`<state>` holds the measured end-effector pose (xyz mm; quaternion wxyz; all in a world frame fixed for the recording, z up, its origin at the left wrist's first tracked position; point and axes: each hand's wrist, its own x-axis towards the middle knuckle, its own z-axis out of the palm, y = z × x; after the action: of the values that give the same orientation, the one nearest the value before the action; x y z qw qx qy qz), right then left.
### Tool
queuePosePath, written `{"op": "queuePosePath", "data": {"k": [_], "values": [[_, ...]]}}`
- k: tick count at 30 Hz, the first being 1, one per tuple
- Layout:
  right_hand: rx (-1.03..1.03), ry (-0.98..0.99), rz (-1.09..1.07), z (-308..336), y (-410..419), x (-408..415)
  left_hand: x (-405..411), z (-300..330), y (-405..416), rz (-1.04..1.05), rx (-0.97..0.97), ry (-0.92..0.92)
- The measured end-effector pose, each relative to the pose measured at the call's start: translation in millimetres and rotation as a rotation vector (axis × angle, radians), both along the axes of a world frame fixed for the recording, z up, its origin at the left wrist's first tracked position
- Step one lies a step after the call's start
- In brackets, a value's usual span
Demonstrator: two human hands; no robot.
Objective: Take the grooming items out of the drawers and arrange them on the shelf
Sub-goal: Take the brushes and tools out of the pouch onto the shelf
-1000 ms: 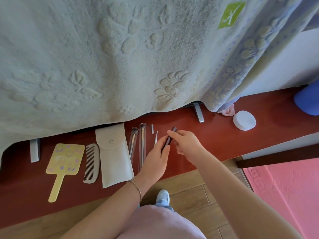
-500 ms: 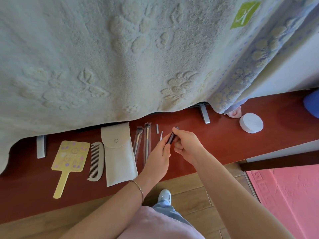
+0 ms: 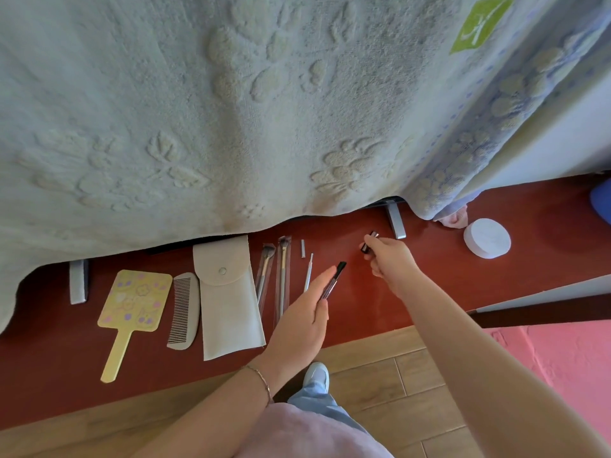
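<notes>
On the red-brown shelf [image 3: 429, 292] lie a yellow hand mirror [image 3: 132, 309], a grey comb [image 3: 183, 310], a beige pouch [image 3: 228, 299], two wrapped makeup brushes [image 3: 274, 276], a thin silver stick [image 3: 308, 272] and its small cap [image 3: 302, 248]. My left hand [image 3: 304, 319] holds a small dark brush [image 3: 334, 280], bristles bare, above the shelf. My right hand [image 3: 386, 259] is to its right and pinches the brush's dark cap [image 3: 368, 241], apart from the brush.
A pale towel [image 3: 231, 110] hangs over the back of the shelf and hides what is behind it. A white round disc [image 3: 486, 238] lies at the right, near a pink cloth [image 3: 454, 219]. Two metal brackets [image 3: 395, 219] stand on the shelf. Wooden floor and a pink mat [image 3: 562, 358] lie below.
Both hands held one capped dark brush together. Now the cap is off: my right hand has drawn it up and to the right, and my left hand keeps the brush.
</notes>
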<state>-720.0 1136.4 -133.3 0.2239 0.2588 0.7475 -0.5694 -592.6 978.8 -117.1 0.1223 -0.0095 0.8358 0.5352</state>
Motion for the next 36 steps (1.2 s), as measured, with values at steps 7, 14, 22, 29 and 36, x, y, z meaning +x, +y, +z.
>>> {"op": "queuePosePath", "data": {"k": [7,14,22,29,36], "values": [[0.373,0.142,0.299,-4,-10,-19,-12,-14,4,-0.187,-0.619,0.317],[0.521,0.182,0.543,-7,-41,-31,-26,-34,16,-0.193,-0.861,0.419],[0.578,0.229,0.61,-15,-61,-33,-30,-43,14,-0.188,-0.925,0.426],[0.559,0.233,0.591,-15,-61,-29,-30,-43,13,-0.178,-0.921,0.445],[0.481,0.227,0.582,-10,-58,-22,-29,-46,9,-0.192,-0.92,0.462]]}}
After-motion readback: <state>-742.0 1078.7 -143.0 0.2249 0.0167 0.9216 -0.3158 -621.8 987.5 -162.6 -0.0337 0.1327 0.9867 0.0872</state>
